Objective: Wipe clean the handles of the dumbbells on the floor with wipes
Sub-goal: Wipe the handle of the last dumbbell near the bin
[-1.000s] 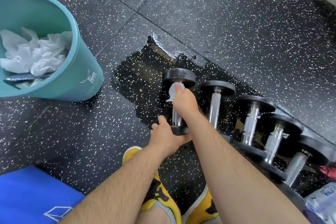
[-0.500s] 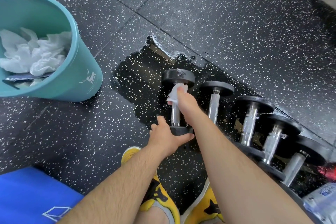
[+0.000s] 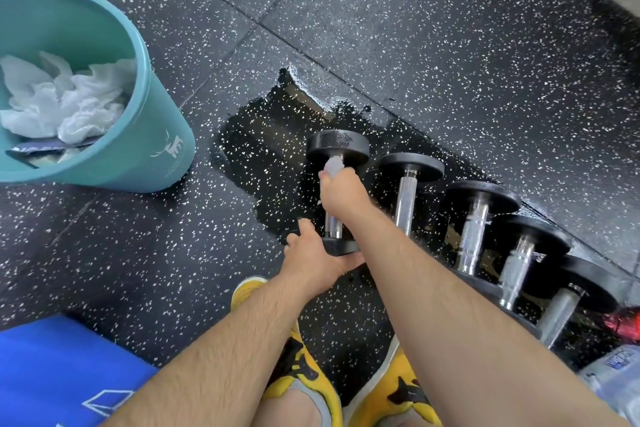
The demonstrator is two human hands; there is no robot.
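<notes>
Head view: a white wipe [image 3: 334,166] is clamped around the chrome handle [image 3: 333,226] of the leftmost dumbbell [image 3: 337,146] by the curled right hand [image 3: 341,192]; just behind that hand, the near weight plate [image 3: 343,248] is gripped by the left hand [image 3: 313,260]

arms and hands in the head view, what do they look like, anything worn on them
Both are bare. The left forearm and right forearm show no sleeves and are visibly hairy. The left hand and right hand have no gloves, and no watch, band or ring shows on the parts in view.
</notes>
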